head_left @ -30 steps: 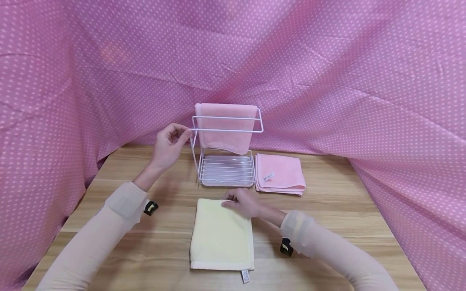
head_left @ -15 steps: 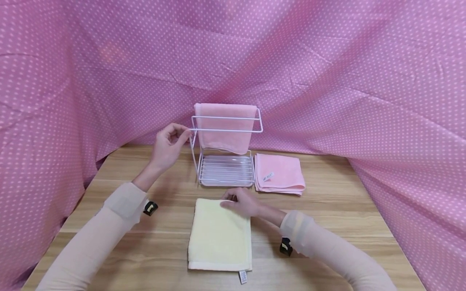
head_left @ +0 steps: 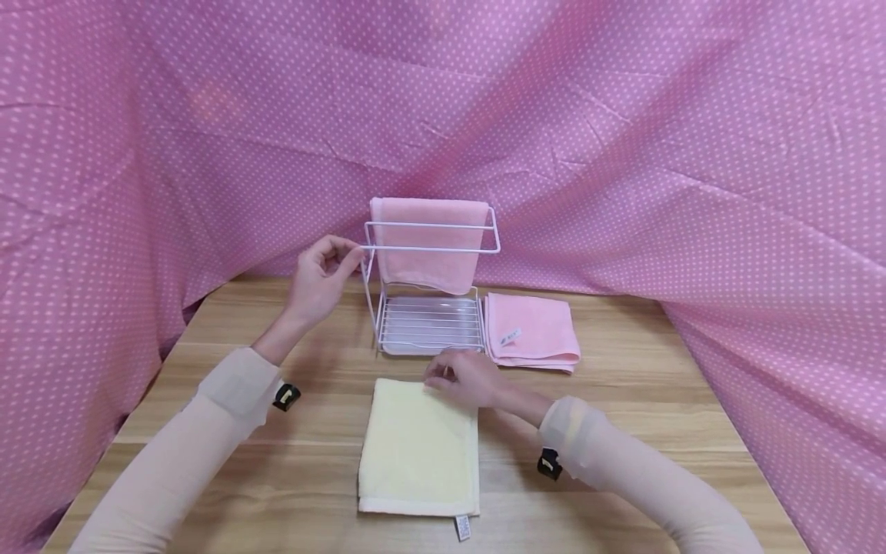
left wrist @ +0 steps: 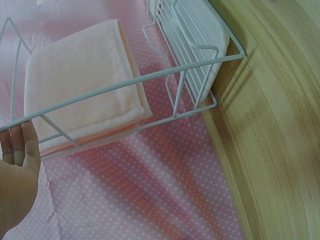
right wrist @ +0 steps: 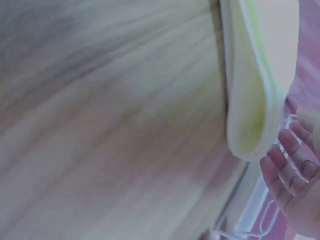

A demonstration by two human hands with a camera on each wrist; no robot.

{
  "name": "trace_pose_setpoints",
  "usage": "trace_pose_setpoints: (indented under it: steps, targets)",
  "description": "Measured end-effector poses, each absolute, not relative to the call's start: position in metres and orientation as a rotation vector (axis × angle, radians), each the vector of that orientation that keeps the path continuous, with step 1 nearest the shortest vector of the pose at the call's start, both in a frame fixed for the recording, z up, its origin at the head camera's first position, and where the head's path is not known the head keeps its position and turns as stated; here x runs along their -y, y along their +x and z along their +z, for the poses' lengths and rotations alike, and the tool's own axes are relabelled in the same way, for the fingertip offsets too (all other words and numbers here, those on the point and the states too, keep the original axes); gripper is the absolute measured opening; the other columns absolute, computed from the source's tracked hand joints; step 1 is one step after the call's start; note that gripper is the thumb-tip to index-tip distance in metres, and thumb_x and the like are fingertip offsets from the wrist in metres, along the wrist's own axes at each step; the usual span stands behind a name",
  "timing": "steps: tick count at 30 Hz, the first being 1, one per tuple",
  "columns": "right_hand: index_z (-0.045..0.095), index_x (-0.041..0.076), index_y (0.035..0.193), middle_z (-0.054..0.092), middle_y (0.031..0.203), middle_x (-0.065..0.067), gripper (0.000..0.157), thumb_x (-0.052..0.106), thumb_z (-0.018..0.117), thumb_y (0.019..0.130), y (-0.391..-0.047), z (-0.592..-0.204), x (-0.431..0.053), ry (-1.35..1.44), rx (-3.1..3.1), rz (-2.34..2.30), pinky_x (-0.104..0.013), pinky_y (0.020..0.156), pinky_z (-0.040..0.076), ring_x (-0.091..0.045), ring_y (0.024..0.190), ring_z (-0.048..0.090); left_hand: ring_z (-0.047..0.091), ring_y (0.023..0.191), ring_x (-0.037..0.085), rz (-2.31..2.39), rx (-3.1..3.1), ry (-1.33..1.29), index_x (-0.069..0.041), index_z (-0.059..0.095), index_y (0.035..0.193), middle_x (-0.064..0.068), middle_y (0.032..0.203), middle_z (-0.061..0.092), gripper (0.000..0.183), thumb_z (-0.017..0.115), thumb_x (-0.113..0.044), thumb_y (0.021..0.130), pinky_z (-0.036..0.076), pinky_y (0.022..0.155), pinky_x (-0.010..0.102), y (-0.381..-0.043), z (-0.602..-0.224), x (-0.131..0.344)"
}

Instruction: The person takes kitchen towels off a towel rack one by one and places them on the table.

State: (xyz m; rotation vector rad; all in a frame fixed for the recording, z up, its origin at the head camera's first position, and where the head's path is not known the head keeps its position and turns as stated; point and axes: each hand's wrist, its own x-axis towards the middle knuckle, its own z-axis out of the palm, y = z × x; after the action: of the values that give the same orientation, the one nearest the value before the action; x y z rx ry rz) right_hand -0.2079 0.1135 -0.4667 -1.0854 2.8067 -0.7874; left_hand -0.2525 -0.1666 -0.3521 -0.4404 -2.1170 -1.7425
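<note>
A white wire rack (head_left: 432, 248) stands at the back of the table, a clear tray (head_left: 431, 350) in its base. My left hand (head_left: 318, 278) pinches its upper front left corner; in the left wrist view the left fingers (left wrist: 30, 142) meet the rod. A pink towel (head_left: 429, 265) hangs over the rack's rear bar. In front lies a folded yellow towel (head_left: 415, 454), a white label at its near edge. At its far right corner is my right hand (head_left: 469, 377), fingers loosely bent and nothing gripped in the right wrist view. Whether they touch the towel is unclear.
A second pink towel (head_left: 536, 331) lies folded right beside the rack. The wooden table (head_left: 623, 431) ends at a pink dotted curtain (head_left: 623, 138) behind and at both sides. Black wrist cameras (head_left: 286, 397) sit under the sleeves.
My right hand has shifted slightly back, away from me, at the yellow towel's far edge. The yellow towel slid a little left earlier. My left hand stays on the rack.
</note>
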Motion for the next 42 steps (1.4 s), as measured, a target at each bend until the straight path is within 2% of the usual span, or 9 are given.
trace_pose_setpoints:
  steps: [5,12,22,27,32,36,39,42]
  targets:
    - [0.079,0.021,0.102,0.076,0.089,0.008,0.011,0.030,0.075,0.099,-0.207,-0.447,-0.116,-1.066,-2.852,-0.797,-0.015,0.068,0.054,-0.002,0.076,0.065,0.068,0.080,0.011,-1.750,2.108,-0.451,0.011,0.064,0.110,-0.011,0.088,0.068,0.023,0.066,-0.011,0.104,0.060,0.073,0.012,-0.253,-0.353,0.167]
    - [0.079,0.020,0.105,0.076,0.090,0.008,0.014,0.032,0.072,0.101,-0.203,-0.415,-0.119,-1.147,-2.867,-0.804,-0.017,0.070,0.054,-0.002,0.077,0.065,0.065,0.076,-0.002,-1.745,2.097,-0.459,0.013,0.064,0.111,-0.015,0.087,0.068,0.023,0.066,-0.009,0.104,0.060,0.072,0.012,-0.254,-0.353,0.167]
    - [0.079,0.018,0.105,0.076,0.090,0.006,0.012,0.027,0.073,0.100,-0.197,-0.372,-0.120,-1.295,-2.885,-0.864,-0.021,0.070,0.060,-0.004,0.078,0.067,0.069,0.082,0.013,-1.726,2.118,-0.444,0.011,0.065,0.111,-0.008,0.090,0.068,0.024,0.066,-0.012,0.104,0.060,0.075,0.012,-0.254,-0.352,0.167]
    - [0.078,0.021,0.105,0.076,0.091,0.008,0.011,0.029,0.072,0.101,-0.195,-0.355,-0.118,-1.396,-2.901,-0.779,-0.017,0.070,0.058,-0.003,0.080,0.068,0.068,0.081,0.008,-1.727,2.114,-0.451,0.011,0.065,0.111,-0.011,0.090,0.069,0.023,0.066,-0.011,0.104,0.060,0.075,0.011,-0.253,-0.352,0.167]
    - [0.077,0.018,0.105,0.076,0.092,0.006,0.012,0.028,0.073,0.101,-0.194,-0.331,-0.116,-1.507,-2.905,-0.777,-0.021,0.068,0.057,-0.005,0.078,0.068,0.068,0.079,0.005,-1.734,2.096,-0.461,0.013,0.065,0.111,-0.014,0.089,0.070,0.024,0.066,-0.011,0.104,0.060,0.074,0.012,-0.254,-0.352,0.167]
    - [0.078,0.014,0.106,0.077,0.091,0.003,0.013,0.025,0.074,0.100,-0.197,-0.310,-0.115,-1.515,-2.901,-0.838,-0.026,0.071,0.062,-0.008,0.079,0.069,0.068,0.079,0.007,-1.746,2.088,-0.466,0.014,0.064,0.111,-0.007,0.090,0.071,0.024,0.066,-0.009,0.104,0.060,0.073,0.012,-0.254,-0.353,0.167]
    - [0.078,0.013,0.106,0.079,0.092,0.002,0.013,0.024,0.074,0.100,-0.201,-0.295,-0.114,-1.484,-2.910,-0.862,-0.029,0.073,0.063,-0.009,0.079,0.070,0.067,0.078,0.003,-1.752,2.084,-0.466,0.013,0.065,0.111,-0.002,0.091,0.071,0.023,0.066,-0.008,0.104,0.060,0.073,0.012,-0.254,-0.353,0.167]
    - [0.077,0.012,0.106,0.079,0.093,0.001,0.013,0.023,0.074,0.100,-0.206,-0.283,-0.114,-1.465,-2.919,-0.875,-0.028,0.074,0.063,-0.010,0.080,0.070,0.066,0.078,0.000,-1.756,2.084,-0.470,0.014,0.064,0.110,-0.004,0.090,0.072,0.022,0.066,-0.008,0.104,0.060,0.073,0.012,-0.253,-0.353,0.166]
